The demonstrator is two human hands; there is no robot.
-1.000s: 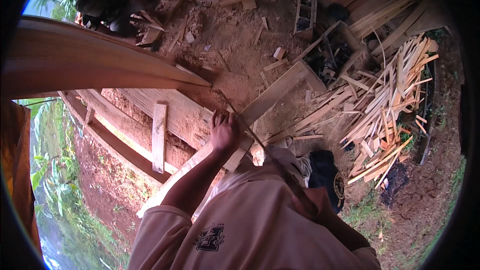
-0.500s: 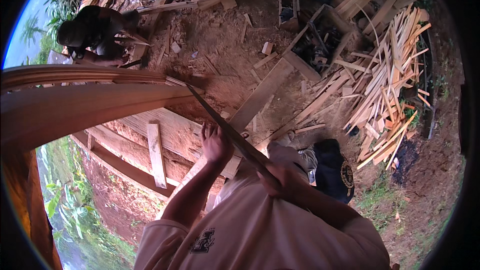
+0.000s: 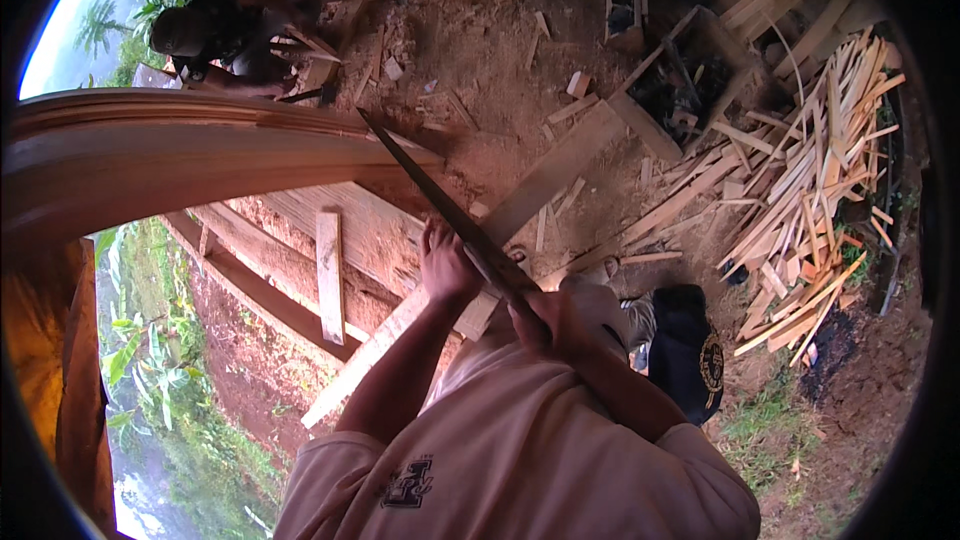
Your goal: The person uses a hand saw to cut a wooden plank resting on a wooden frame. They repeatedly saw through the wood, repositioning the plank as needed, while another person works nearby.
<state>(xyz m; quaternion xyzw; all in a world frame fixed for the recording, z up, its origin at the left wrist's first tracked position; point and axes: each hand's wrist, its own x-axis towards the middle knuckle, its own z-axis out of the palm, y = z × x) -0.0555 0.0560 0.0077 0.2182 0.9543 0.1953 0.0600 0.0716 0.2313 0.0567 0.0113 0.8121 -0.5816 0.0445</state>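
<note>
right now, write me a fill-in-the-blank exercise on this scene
The wearer's ____ hand grips the near end of the long dark tapered object.
Another person is in the picture's upper ____ area.
The heap on the picture's right is thin strips of ____.

Missing words: right; left; wood.

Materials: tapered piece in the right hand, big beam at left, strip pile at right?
Tapered piece: metal or dark wood, can't tell; dark, dull surface, no clear grain.
Big beam: likely wood, smooth and seemingly unpainted; reddish-brown, with lines running lengthwise.
Strip pile: almost surely raw wood; pale tan, uncoated-looking, thin sawn lengths.
</note>
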